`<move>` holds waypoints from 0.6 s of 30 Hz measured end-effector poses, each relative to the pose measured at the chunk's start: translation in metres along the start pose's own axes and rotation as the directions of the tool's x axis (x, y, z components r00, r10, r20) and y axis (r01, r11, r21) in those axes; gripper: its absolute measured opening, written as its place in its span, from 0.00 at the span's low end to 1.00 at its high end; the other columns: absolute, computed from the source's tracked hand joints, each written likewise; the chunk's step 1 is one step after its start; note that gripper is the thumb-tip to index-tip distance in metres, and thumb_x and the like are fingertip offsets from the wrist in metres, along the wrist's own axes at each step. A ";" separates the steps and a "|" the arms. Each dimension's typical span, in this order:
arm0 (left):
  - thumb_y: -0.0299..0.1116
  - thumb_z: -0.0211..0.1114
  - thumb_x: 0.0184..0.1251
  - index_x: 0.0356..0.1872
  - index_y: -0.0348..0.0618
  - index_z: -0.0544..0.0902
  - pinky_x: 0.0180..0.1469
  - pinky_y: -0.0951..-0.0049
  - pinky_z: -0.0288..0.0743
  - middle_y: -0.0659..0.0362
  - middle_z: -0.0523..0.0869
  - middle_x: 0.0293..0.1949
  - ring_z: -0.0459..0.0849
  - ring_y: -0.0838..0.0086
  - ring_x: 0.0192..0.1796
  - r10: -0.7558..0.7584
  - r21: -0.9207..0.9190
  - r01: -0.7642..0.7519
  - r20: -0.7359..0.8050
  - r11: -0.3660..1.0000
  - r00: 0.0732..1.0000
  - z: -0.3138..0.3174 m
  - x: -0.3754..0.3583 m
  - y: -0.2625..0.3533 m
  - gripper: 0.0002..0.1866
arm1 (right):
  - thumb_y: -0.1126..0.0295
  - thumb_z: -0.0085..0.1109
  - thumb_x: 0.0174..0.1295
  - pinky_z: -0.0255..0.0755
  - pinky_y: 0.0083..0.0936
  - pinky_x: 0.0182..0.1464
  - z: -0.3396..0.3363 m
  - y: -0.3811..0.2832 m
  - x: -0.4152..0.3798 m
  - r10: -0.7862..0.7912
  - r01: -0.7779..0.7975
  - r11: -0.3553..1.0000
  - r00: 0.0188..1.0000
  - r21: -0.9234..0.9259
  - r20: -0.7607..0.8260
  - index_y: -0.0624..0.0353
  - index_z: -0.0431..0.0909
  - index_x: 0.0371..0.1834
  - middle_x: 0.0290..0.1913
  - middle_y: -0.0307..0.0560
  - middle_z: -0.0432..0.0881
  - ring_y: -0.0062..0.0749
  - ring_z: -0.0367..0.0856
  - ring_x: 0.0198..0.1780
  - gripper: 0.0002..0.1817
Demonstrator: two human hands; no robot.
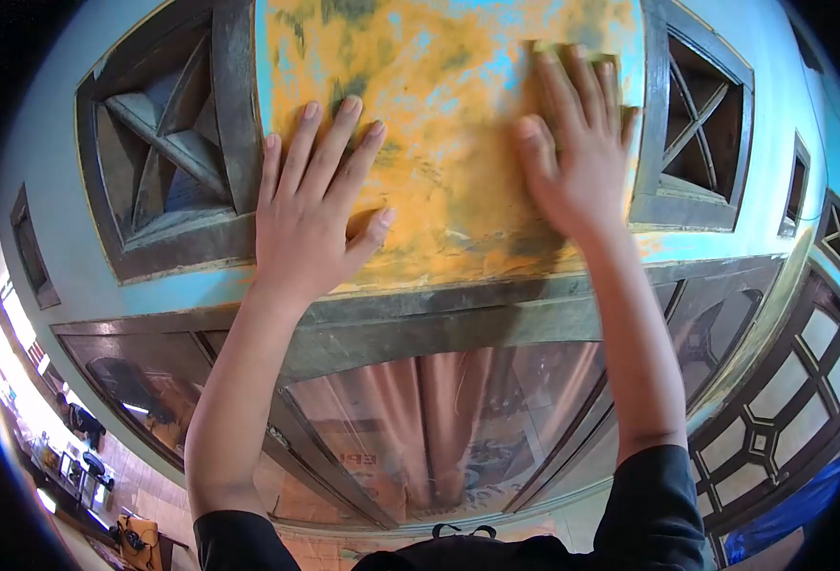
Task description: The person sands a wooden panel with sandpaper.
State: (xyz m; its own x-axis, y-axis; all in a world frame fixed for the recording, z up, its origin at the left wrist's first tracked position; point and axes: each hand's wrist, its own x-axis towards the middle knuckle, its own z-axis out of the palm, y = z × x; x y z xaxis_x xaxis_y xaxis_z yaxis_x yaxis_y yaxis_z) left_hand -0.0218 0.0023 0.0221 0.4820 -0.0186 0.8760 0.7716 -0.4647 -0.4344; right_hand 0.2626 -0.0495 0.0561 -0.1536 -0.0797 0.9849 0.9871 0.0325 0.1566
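Note:
My left hand (310, 205) lies flat with its fingers spread on the left part of a wall panel (429, 143). The panel is covered in patchy orange-yellow, with blue and dark stains showing through. On the panel's right part, my right hand (582, 152) presses a dark, yellow-smeared pad (536, 81) to the surface. Only the pad's edges show around the fingers, so its exact kind is hidden. The right hand is slightly blurred.
Wooden vents with crossed bars, a left vent (168, 143) and a right vent (701, 119), flank the panel. Below runs a wooden frame (439, 319) over glass with a pinkish curtain (444, 428). A lattice door (786, 409) stands at right; a brown bag (141, 542) lies lower left.

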 end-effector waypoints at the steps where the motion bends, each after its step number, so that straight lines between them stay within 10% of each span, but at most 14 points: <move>1: 0.52 0.57 0.71 0.79 0.53 0.66 0.80 0.40 0.41 0.56 0.60 0.82 0.52 0.52 0.83 0.002 0.001 -0.002 0.000 1.000 1.000 -0.001 0.001 0.000 0.36 | 0.40 0.50 0.70 0.36 0.69 0.79 -0.006 -0.020 -0.004 -0.047 0.049 0.998 0.996 -0.028 0.077 0.37 0.64 0.79 0.82 0.40 0.60 0.50 0.53 0.83 0.35; 6: 0.52 0.57 0.71 0.79 0.52 0.65 0.80 0.39 0.41 0.55 0.59 0.82 0.52 0.52 0.83 0.007 0.001 -0.007 0.014 1.000 1.000 -0.003 0.000 0.002 0.37 | 0.38 0.47 0.71 0.39 0.68 0.79 -0.020 -0.023 -0.010 -0.400 0.384 0.916 0.859 0.115 0.318 0.32 0.67 0.78 0.81 0.39 0.61 0.46 0.54 0.83 0.33; 12: 0.52 0.56 0.71 0.79 0.54 0.65 0.80 0.39 0.41 0.55 0.59 0.82 0.51 0.52 0.84 -0.009 0.015 0.009 0.028 1.000 1.000 -0.004 -0.001 0.003 0.36 | 0.52 0.47 0.77 0.44 0.57 0.81 0.002 0.019 0.034 -0.099 0.111 0.987 0.990 0.113 -0.105 0.43 0.75 0.71 0.75 0.45 0.71 0.53 0.59 0.80 0.24; 18: 0.53 0.55 0.72 0.79 0.53 0.66 0.80 0.39 0.41 0.55 0.59 0.82 0.51 0.52 0.84 -0.015 0.001 0.015 0.040 1.000 0.999 -0.006 -0.003 0.003 0.36 | 0.68 0.59 0.70 0.54 0.53 0.76 -0.014 0.012 0.030 -0.143 0.151 0.851 0.988 0.503 -0.056 0.58 0.82 0.57 0.54 0.46 0.86 0.54 0.75 0.70 0.15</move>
State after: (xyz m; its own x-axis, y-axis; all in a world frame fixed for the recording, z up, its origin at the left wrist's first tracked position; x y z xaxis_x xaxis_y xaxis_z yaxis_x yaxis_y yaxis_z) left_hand -0.0236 -0.0042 0.0197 0.4865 0.0241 0.8733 0.7792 -0.4641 -0.4212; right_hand 0.2709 -0.0654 0.0862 -0.2903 -0.1388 0.9468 0.7945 0.5165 0.3193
